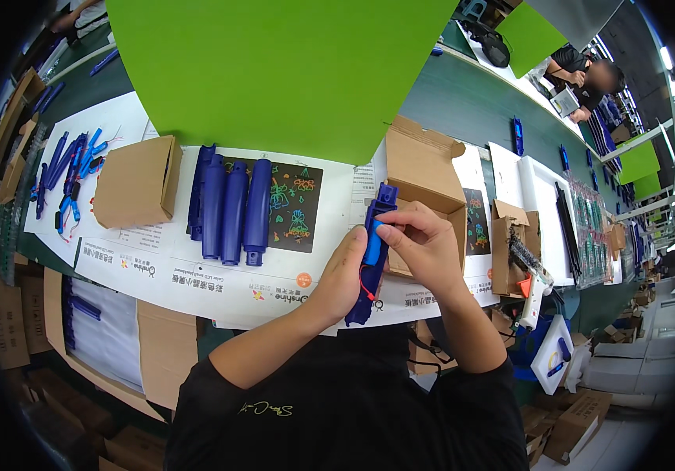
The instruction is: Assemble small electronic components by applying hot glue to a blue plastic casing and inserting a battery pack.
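Observation:
In front of my chest, a long dark blue plastic half-shell [360, 308] is held at a slant, its open side up. My left hand [340, 275] grips it along its left edge. A lighter blue cylindrical battery pack [373, 249] with a thin red wire lies in the shell's hollow. The thumb and fingertips of my right hand [422, 239] are closed on the pack's upper end and the shell. To the left, several dark blue half-shells [232, 212] lie side by side, partly over a dark sheet with colourful drawings [294, 208].
An open cardboard box [425, 161] stands just beyond my right hand. Farther right, a white glue gun [535, 297] rests at a small carton [508, 228]. At left are a brown box [137, 182] and a pile of wired battery packs [74, 177]. A green panel [274, 71] rises ahead.

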A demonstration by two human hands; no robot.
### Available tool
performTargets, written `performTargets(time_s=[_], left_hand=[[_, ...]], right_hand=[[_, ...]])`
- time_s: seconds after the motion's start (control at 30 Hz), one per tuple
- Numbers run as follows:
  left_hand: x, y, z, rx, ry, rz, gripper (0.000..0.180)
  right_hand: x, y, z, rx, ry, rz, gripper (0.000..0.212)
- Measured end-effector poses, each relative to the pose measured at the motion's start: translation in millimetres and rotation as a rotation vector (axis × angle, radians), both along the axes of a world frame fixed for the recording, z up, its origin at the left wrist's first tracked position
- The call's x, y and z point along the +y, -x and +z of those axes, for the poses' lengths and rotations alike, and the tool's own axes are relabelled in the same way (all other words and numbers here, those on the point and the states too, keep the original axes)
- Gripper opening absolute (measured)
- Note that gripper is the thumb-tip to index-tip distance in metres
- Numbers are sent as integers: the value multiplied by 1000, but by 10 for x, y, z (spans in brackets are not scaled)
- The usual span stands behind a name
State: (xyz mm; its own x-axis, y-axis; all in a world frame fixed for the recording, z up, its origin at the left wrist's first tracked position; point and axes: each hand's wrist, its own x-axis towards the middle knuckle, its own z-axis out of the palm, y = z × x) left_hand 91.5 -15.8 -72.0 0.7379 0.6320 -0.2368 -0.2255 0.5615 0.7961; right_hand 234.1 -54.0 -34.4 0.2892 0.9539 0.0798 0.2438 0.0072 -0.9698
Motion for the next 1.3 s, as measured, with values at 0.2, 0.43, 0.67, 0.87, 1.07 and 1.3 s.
performTargets(time_s=[0.2, 0.43, 0.67, 0.87, 1.07, 1.3], left_hand=[[-8, 20, 81, 26, -4, -12, 48], [-75, 39, 112, 48, -1, -45, 42], [-75, 17, 30, 69, -173, -13, 40], [61, 127, 67, 60, -242, -47, 26], [116, 2, 156, 84, -349, -112, 33], [151, -152, 338, 11, -683, -203, 58]], right_hand=[[-5, -68, 17, -26, -28, 92, 11], [-61, -151, 5, -234, -112, 180, 13], [-57, -145, 93, -285, -102, 227, 17], [-301, -238, 77, -474, -321, 148, 24], [-450, -279, 167, 75, -90, -21, 36], [-105, -272, 392, 152, 20, 56, 22]])
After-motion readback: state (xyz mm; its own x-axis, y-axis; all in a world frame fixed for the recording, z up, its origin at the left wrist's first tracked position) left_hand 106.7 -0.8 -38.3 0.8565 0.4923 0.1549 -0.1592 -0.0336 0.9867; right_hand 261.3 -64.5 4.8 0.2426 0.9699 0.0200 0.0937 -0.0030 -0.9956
